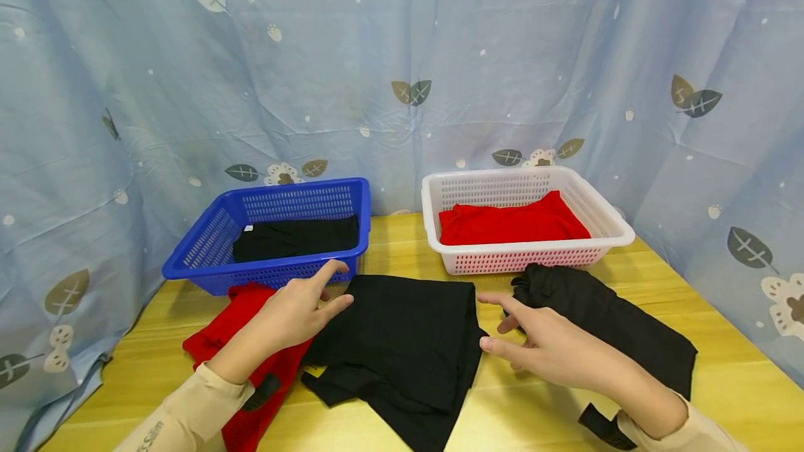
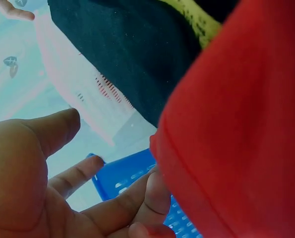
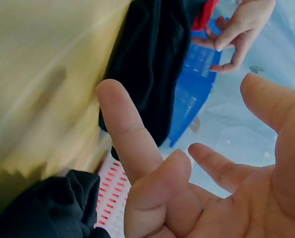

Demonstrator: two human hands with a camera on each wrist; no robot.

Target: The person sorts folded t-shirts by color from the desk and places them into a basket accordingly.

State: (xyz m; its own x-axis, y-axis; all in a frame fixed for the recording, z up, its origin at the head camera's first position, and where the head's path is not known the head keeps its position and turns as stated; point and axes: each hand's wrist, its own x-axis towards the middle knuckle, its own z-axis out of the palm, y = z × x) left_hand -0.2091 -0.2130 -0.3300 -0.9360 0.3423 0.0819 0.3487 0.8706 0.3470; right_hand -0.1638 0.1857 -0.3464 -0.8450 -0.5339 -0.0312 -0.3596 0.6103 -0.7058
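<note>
A black garment [image 1: 408,340], partly folded, lies on the table between the two hands. My left hand [image 1: 298,309] hovers at its left side, over a red garment [image 1: 229,319], with thumb and index finger spread and nothing held. On the other side, my right hand [image 1: 543,344] is near the black garment's right edge, its fingers loosely extended and holding nothing. Beyond that hand lies a second black garment [image 1: 634,323], rolled or bunched at its far end. In the left wrist view, red cloth [image 2: 236,124] stands close to the fingers; whether they touch is unclear.
At the back left, a blue basket [image 1: 201,272] holds black cloth [image 1: 298,237]. A white basket [image 1: 527,250] at the back right contains red cloth [image 1: 509,224]. A patterned blue curtain [image 1: 402,33] hangs behind the yellow wood-grain table [image 1: 402,250].
</note>
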